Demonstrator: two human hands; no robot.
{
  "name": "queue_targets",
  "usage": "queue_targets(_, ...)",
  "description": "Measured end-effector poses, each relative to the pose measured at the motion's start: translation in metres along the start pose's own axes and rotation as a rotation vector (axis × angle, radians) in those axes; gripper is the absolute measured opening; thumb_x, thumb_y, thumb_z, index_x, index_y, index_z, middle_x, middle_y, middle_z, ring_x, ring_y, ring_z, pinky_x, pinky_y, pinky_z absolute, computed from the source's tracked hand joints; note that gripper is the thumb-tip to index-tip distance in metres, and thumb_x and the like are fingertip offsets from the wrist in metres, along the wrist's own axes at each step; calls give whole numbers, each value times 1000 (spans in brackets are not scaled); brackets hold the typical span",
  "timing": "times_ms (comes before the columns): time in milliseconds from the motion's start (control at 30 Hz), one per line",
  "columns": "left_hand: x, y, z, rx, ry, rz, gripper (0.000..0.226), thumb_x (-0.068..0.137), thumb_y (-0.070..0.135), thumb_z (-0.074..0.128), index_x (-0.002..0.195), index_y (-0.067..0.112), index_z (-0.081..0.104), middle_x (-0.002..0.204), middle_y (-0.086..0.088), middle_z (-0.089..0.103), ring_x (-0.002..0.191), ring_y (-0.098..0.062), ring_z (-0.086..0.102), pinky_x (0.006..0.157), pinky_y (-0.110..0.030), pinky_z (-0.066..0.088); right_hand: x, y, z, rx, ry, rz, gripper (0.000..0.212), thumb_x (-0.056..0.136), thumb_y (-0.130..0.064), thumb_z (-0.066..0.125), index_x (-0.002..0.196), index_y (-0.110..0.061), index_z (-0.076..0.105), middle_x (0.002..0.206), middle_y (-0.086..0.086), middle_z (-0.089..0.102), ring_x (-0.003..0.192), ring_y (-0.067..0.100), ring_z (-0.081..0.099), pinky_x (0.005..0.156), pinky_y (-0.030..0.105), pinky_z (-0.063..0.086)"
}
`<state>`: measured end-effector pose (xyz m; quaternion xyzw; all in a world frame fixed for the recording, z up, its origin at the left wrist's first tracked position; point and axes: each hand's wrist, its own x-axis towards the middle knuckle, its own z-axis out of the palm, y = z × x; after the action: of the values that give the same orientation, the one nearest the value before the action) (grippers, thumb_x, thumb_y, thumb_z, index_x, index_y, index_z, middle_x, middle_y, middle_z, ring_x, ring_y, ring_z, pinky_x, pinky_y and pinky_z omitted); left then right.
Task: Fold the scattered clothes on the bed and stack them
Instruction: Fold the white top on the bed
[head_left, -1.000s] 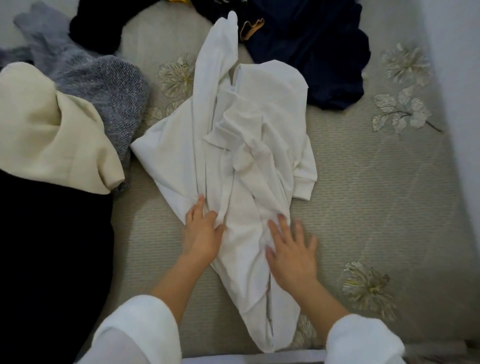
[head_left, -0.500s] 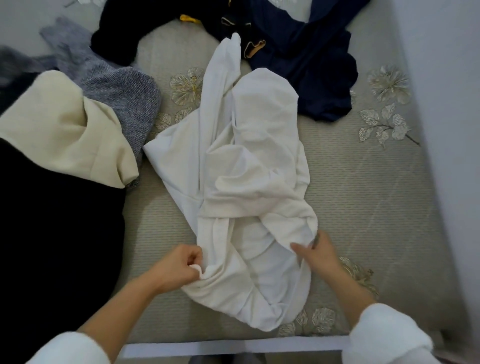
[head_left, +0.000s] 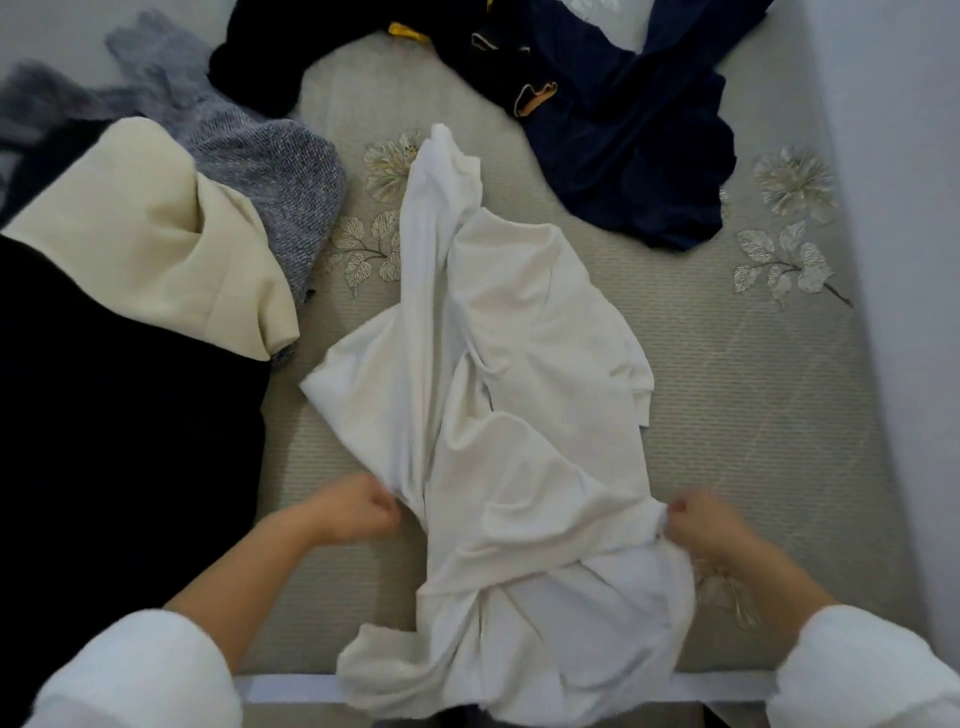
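Clamped on the white garment: left grip on its left edge, right grip on its right. Lies crumpled on the bed, lower end over the near edge. Leftward, cream garment, grey knit, black cloth; farther back, navy clothes.

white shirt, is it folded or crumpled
Crumpled, not folded: the white shirt lies twisted in loose wrinkles, with the left hand and right hand gripping its sides.

A pale wall (bluish here) rises on the right, a white strip along the bottom.
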<state>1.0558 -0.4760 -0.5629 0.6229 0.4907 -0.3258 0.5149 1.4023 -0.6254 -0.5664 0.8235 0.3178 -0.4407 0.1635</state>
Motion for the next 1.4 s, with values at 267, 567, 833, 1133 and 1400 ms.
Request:
queue_targets(267,48,49,-8,-253,734,-122,83,88,44,60,150,11,16,157,-7,2,142,-30,6,113,-49,21,11,-155,17,332,333,-297,86,85,-47,64,150,-20,15,155,0,16,142,24,18,109,47,27)
queue_targets(567,51,-2,-10,-812,1069,-141,16,84,9,44,80,2,57,82,-15,58,79,-32,55,64,-33,36,35,-131,-8,1020,822,-49,15,97,-9,38,86,-6,47,85,12,47,79,22,44,60,27,28)
queue_targets(833,17,-54,40,-1122,1110,-620,46,85,-2,48,130,-2,44,127,-27,50,115,-43,49,94,-48,41,5,-39,2,1127,653,623,36,93,-8,44,124,10,50,128,31,53,116,45,52,98,49,43)
queue_targets(1133,56,35,-17,53,972,369,70,74,-4,57,140,12,40,151,-8,33,139,-20,22,110,-40,21,18,-162,-3,491,470,-349,29,87,-14,57,115,-16,55,121,4,52,119,25,46,101,41,36)
queue_targets(1400,99,58,-82,768,697,56,72,88,11,46,150,19,10,157,-2,16,145,-28,7,110,-63,-1,45,-149,-10,223,598,-68,84,88,-28,54,151,-14,2,153,15,14,137,33,24,103,48,29)
